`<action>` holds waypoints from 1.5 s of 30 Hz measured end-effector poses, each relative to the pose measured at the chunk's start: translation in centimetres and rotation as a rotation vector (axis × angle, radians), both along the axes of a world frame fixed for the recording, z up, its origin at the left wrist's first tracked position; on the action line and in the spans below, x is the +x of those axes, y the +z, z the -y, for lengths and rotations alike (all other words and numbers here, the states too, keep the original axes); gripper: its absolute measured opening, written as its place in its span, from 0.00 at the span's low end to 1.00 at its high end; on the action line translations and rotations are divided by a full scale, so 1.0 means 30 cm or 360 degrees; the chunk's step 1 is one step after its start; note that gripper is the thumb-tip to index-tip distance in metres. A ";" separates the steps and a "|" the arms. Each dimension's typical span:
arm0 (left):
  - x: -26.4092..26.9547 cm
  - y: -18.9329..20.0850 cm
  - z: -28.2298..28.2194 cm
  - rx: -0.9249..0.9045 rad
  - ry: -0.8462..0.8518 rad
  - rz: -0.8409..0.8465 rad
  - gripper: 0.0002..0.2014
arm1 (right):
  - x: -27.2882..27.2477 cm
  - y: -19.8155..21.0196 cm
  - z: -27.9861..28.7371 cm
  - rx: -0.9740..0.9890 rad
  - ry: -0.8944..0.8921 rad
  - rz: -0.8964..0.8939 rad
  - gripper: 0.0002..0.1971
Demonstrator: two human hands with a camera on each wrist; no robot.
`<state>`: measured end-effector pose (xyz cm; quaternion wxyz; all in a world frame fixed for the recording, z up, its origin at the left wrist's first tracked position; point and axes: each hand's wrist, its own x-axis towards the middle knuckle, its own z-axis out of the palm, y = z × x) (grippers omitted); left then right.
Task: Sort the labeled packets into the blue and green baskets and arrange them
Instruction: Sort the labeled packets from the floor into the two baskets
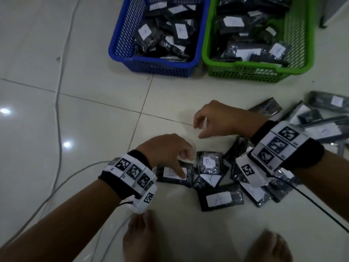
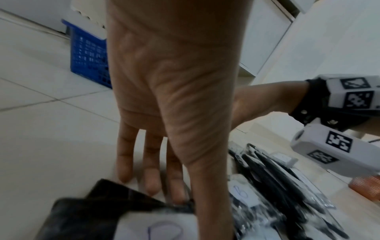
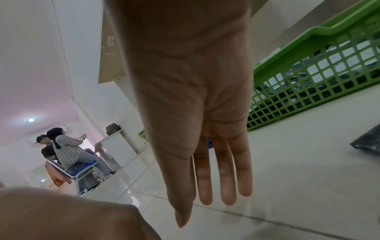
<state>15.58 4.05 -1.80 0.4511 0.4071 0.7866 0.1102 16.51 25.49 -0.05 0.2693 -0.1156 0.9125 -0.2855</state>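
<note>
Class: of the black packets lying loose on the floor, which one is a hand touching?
The black plastic packet at the pile's left edge: the left hand rests fingertips on its white label. The right hand hovers empty.

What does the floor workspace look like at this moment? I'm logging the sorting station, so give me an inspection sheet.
Surface: pale glossy tiled floor, lamp glare on it.
Job's things: blue basket and green basket side by side, both holding dark labeled packets; loose packets piled on the floor, one marked B.
Clutter: nothing seen beyond the unsorted pile.
Grippers: left hand reaches down, fingers touching a packet; right hand hovers above the floor, holding nothing.
Cables: grey cable across the floor at left; black lead from the right wristband.
Surroundings: two people at a chair in the background; bare feet at the bottom edge.
</note>
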 end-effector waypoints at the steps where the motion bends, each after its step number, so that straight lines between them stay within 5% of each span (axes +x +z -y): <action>1: 0.015 -0.008 -0.006 -0.0035 -0.0055 -0.0036 0.27 | 0.011 -0.010 0.003 0.0004 -0.0012 0.0036 0.14; 5: 0.023 -0.024 -0.026 -0.0117 -0.0182 -0.0163 0.25 | 0.049 -0.027 0.011 0.0063 0.0009 0.0164 0.20; 11: -0.078 0.012 -0.015 -0.0124 0.0046 0.0015 0.17 | 0.135 -0.066 0.047 0.0188 0.0255 0.0361 0.33; 17: -0.216 0.091 0.027 -0.0054 0.0557 0.0276 0.12 | 0.147 -0.084 0.031 0.0028 0.0063 0.0349 0.17; 23: -0.309 0.197 -0.001 0.0113 0.0810 0.0330 0.12 | 0.111 -0.012 -0.059 -0.0111 -0.0099 0.0419 0.19; 30: -0.379 0.287 -0.190 0.0868 0.1340 0.0132 0.10 | 0.047 0.213 -0.313 -0.0770 -0.1093 0.0088 0.14; 36: -0.404 0.311 -0.474 0.1273 0.1804 0.0259 0.06 | -0.060 0.221 -0.479 -0.1179 -0.2047 -0.0344 0.13; 41: -0.450 0.228 -0.672 0.1317 0.1569 -0.0085 0.14 | -0.167 0.138 -0.577 -0.0966 -0.2510 -0.0551 0.16; 45: -0.474 0.166 -0.747 0.1006 0.1120 -0.0231 0.23 | -0.226 0.075 -0.612 -0.0505 -0.2512 -0.0623 0.21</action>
